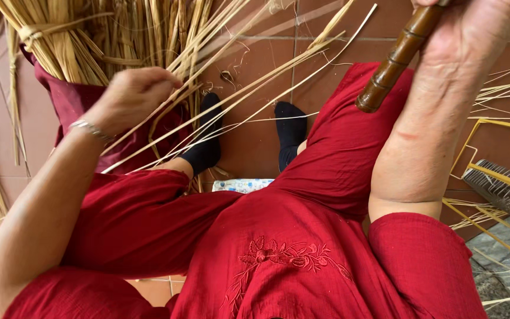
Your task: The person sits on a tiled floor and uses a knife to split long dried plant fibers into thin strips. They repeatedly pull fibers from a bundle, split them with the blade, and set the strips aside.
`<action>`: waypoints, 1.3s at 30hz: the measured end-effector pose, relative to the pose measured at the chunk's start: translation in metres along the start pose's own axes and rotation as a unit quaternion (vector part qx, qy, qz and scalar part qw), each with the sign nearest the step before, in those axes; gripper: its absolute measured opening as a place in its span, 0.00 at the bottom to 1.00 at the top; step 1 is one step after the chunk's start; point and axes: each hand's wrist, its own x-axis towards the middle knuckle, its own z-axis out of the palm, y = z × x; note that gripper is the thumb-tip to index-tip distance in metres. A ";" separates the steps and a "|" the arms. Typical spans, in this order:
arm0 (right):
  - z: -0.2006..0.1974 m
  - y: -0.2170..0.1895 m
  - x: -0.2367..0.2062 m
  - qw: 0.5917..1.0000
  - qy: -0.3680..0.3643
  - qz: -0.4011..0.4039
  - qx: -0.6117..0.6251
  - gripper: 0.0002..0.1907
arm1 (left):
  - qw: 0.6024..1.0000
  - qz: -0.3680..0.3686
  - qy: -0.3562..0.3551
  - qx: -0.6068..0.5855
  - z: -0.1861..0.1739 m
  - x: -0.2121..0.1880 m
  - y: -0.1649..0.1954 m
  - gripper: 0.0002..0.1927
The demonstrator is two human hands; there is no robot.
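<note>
Head view | left hand (132, 94) grip pinched together on pale straw strips (237, 97) that fan over the tiled floor (255, 142) by a tied straw bundle (60, 41) | right hand (473, 41) grip clamped on brown wooden handle (398, 56), raised above red-clad lap (302, 236)

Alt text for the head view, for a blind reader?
Seated person in red: left hand grips pale straw strips, right hand holds a brown ridged wooden handle. Straw bundles lie on the tiled floor.
</note>
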 end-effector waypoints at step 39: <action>0.199 0.026 -0.002 0.992 -0.057 0.066 -0.092 0.27 | 0.946 0.134 0.257 0.148 0.004 0.114 0.050 0.07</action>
